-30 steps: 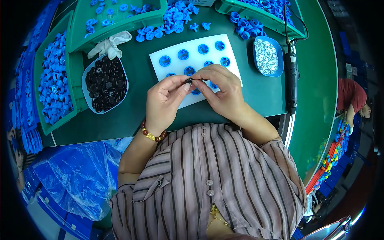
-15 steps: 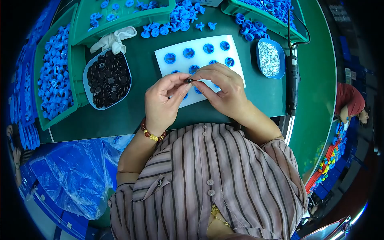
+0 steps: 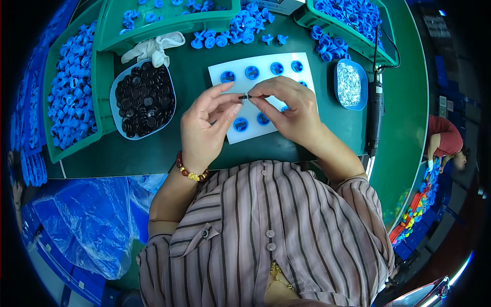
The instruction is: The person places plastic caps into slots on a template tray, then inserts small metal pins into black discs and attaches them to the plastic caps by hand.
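My left hand [image 3: 207, 120] and my right hand [image 3: 289, 105] meet over a white board [image 3: 225, 67] with rows of round blue pieces [image 3: 251, 72] set in it. Between their fingertips is a small black part [image 3: 244, 97] with a thin shiny bit. The fingers of both hands are pinched on it. Left of the hands stands a light-blue bowl [image 3: 113, 105] full of black round caps [image 3: 146, 97]. To the right, a smaller blue bowl [image 3: 364, 87] holds small shiny metal pieces [image 3: 348, 84].
Green bins [image 3: 102, 77] of blue parts stand at the left and back, with loose blue parts [image 3: 248, 23] beside them. A white glove [image 3: 153, 48] lies near the black caps. A black corded tool [image 3: 375, 115] lies at the right. Another person [image 3: 445, 135] works at far right.
The board, bowls and bins have shifted right and slightly down in view. My left fingers have spread a little around the small part, and its shiny bit now shows.
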A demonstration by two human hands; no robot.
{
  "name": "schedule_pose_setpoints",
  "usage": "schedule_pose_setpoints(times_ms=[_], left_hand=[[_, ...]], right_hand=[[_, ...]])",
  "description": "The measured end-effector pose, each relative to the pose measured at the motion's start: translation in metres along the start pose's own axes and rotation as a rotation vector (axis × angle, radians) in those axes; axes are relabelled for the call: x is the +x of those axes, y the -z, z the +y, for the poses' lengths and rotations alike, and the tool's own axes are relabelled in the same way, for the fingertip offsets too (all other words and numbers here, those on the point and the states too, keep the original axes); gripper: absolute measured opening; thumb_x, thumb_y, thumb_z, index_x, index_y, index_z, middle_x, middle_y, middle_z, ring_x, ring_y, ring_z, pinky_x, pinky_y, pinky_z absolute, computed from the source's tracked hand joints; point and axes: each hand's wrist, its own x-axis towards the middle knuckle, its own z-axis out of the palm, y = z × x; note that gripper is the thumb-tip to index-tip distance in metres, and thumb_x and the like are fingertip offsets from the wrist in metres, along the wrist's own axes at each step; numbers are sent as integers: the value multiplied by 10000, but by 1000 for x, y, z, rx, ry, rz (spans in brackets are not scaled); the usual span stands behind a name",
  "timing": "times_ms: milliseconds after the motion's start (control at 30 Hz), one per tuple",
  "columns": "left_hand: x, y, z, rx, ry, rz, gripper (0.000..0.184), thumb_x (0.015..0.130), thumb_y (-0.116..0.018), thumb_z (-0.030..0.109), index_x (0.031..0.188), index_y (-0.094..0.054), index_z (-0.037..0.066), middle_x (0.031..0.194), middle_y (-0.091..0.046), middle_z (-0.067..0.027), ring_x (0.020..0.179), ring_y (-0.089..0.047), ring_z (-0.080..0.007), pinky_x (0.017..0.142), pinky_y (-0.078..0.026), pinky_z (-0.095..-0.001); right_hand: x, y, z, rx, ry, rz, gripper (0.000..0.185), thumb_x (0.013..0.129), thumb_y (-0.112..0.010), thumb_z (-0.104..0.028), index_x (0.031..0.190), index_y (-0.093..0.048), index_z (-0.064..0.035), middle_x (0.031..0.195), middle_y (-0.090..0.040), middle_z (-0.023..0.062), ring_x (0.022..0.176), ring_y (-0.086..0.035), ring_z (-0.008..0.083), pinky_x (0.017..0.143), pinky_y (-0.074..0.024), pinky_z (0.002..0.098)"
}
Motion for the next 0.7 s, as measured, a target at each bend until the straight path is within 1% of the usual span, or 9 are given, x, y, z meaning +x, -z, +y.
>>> schedule_pose_setpoints(times_ms=[100,167,233,300,333,367,433,467,700], left_hand=[[7,11,0,7,-47,20,314,937,-609,-4,1243,-552,-48,1096,-684,-157,1004,-672,-191,852,-541,-291],[10,16,-1,26,-103,56,294,942,-606,5,1227,-560,-50,1090,-686,-156,997,-672,-190,848,-547,-296],[11,18,3,29,-106,94,251,949,-592,3,1192,-578,-56,1062,-692,-160,964,-679,-190,828,-555,-293],[12,20,2,109,-220,213,208,954,-578,-2,1150,-600,-65,1027,-696,-170,926,-686,-192,802,-560,-290],[13,19,-1,133,-326,299,170,944,-572,-29,1101,-620,-75,958,-705,-173,861,-695,-192,766,-574,-296],[13,21,-5,129,-324,298,170,944,-572,-29,1101,-620,-75,958,-705,-173,861,-695,-192,766,-574,-296],[12,27,-11,350,-610,355,157,928,-577,-58,1074,-631,-81,903,-708,-167,806,-700,-191,733,-584,-295],[13,26,-13,360,-647,363,154,914,-581,-81,1056,-641,-82,868,-709,-158,768,-700,-185,709,-591,-292],[12,27,-12,433,-577,340,141,909,-597,-71,1038,-654,-78,870,-709,-150,770,-701,-177,703,-591,-290]], right_hand=[[10,0,5,-21,36,21,125,760,-749,-14,865,-692,-50,835,-694,88,742,-661,261,637,-526,346],[16,-2,8,-47,31,33,111,752,-752,-18,840,-698,-60,814,-683,76,726,-651,267,601,-516,350],[21,-5,11,-80,4,24,109,742,-757,-31,828,-703,-70,800,-672,62,729,-637,262,621,-504,354],[26,-9,16,-119,-28,17,106,732,-762,-44,817,-709,-79,786,-661,49,731,-623,257,640,-491,359],[29,-11,20,-192,3,-11,107,720,-765,-57,809,-713,-87,776,-648,39,738,-607,249,678,-472,362],[31,-12,23,-265,33,-38,109,707,-768,-71,801,-717,-94,765,-636,29,744,-590,241,715,-453,364],[33,-17,27,-278,30,-47,107,701,-768,-79,794,-719,-97,767,-633,23,753,-582,235,750,-435,365],[33,-18,28,-288,31,-55,105,695,-768,-87,788,-720,-100,768,-631,17,761,-575,230,785,-418,365],[33,-24,32,-349,38,-87,96,695,-770,-96,776,-720,-104,760,-624,16,767,-578,228,797,-414,370]])
